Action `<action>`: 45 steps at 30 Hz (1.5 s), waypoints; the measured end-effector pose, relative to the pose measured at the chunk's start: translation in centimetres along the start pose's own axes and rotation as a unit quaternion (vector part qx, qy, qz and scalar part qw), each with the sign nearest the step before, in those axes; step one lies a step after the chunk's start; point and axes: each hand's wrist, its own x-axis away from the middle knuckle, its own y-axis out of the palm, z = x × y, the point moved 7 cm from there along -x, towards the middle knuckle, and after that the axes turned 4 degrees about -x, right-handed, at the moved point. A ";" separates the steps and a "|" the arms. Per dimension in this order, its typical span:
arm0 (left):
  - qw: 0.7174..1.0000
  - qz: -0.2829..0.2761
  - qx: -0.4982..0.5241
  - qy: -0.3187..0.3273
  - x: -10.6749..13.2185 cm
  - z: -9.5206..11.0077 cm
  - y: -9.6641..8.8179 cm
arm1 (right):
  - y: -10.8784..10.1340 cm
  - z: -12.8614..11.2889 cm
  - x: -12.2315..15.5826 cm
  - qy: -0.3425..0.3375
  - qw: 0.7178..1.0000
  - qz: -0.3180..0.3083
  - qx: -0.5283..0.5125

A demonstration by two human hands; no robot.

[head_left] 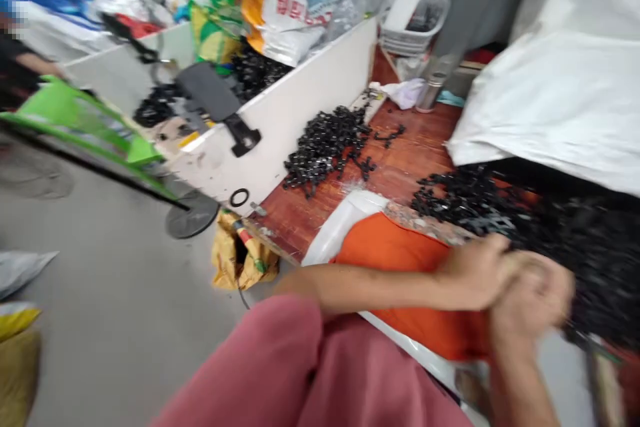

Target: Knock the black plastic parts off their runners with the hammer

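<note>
My left hand (477, 271) and my right hand (533, 297) are pressed together at the lower right, blurred by motion. Both sit at the edge of a large heap of small black plastic parts (575, 233) spilling from under a white sack (560, 100). Whatever is between my fingers is hidden by blur. Beneath my forearms lies an orange cloth (395, 250) over a white bag. A second heap of black parts (327, 140) lies further off on the red-brown wooden table (415, 147).
A white-walled bin (295, 107) with more black parts and coloured bags stands at centre left. A green chair (85, 120) and a person's arm are at far left. A yellow bag (240, 257) lies on the grey floor. A white basket (415, 20) sits behind.
</note>
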 end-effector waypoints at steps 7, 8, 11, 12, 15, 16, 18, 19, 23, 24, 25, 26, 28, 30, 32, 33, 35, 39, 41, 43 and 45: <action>0.998 0.036 -0.055 0.024 4.8 -7.5 -6.2 | 5.8 -3.9 4.8 -0.023 0.987 -0.156 -0.036; 0.995 0.035 -0.085 0.039 5.1 -8.0 -6.7 | 6.1 -4.2 5.0 -0.030 0.983 -0.179 -0.035; 0.987 0.017 -0.140 0.080 6.3 -8.6 -8.0 | 5.7 -4.6 5.4 -0.058 0.969 -0.236 -0.029; 0.985 0.011 -0.146 0.096 6.8 -8.6 -8.4 | 5.2 -4.4 5.6 -0.064 0.966 -0.249 -0.027; 0.980 0.010 -0.144 0.135 8.0 -8.4 -9.7 | 3.3 -3.5 5.7 -0.086 0.962 -0.260 0.008; 0.981 0.015 -0.138 0.139 8.3 -8.5 -10.1 | 2.7 -3.0 5.8 -0.092 0.961 -0.258 0.027; 0.984 0.036 -0.119 0.129 8.6 -8.9 -10.9 | 1.4 -2.2 5.9 -0.100 0.961 -0.250 0.059; 0.985 0.056 -0.112 0.118 8.6 -9.2 -11.3 | 0.9 -2.0 5.9 -0.100 0.962 -0.245 0.069; 0.976 0.136 -0.147 0.087 8.5 -9.8 -12.3 | 0.4 -2.4 6.3 -0.118 0.957 -0.236 0.125; 0.973 0.129 -0.166 0.094 8.5 -9.7 -12.0 | 0.9 -2.8 6.6 -0.130 0.949 -0.250 0.145; 0.971 0.107 -0.186 0.109 8.5 -9.4 -11.6 | 1.6 -3.4 7.1 -0.146 0.937 -0.276 0.159; 0.967 0.073 -0.208 0.129 8.6 -9.2 -11.0 | 2.5 -4.0 7.7 -0.162 0.921 -0.313 0.165; 0.952 0.008 -0.258 0.162 9.0 -9.0 -10.1 | 4.0 -5.0 9.1 -0.193 0.887 -0.389 0.160; 0.936 -0.017 -0.311 0.162 9.4 -9.4 -10.1 | 4.6 -5.5 10.2 -0.215 0.860 -0.437 0.153; 0.926 0.002 -0.352 0.135 9.6 -10.2 -11.0 | 4.0 -5.4 10.7 -0.224 0.849 -0.455 0.152; 0.923 0.017 -0.363 0.122 9.8 -10.5 -11.5 | 3.4 -5.1 10.8 -0.225 0.848 -0.456 0.151; 0.922 0.047 -0.371 0.102 10.0 -11.0 -12.5 | 1.7 -4.2 10.7 -0.224 0.855 -0.443 0.149; 0.924 0.105 -0.360 0.071 10.3 -10.9 -13.3 | -1.8 -2.4 9.5 -0.197 0.899 -0.374 0.114; 0.926 0.110 -0.353 0.074 10.3 -10.3 -12.9 | -2.7 -2.0 8.5 -0.168 0.928 -0.322 0.086; 0.930 0.085 -0.343 0.097 10.4 -9.4 -11.9 | -2.8 -2.0 7.3 -0.144 0.950 -0.268 0.069; 0.934 0.040 -0.332 0.128 10.5 -8.4 -10.6 | -1.9 -2.3 6.2 -0.143 0.957 -0.241 0.072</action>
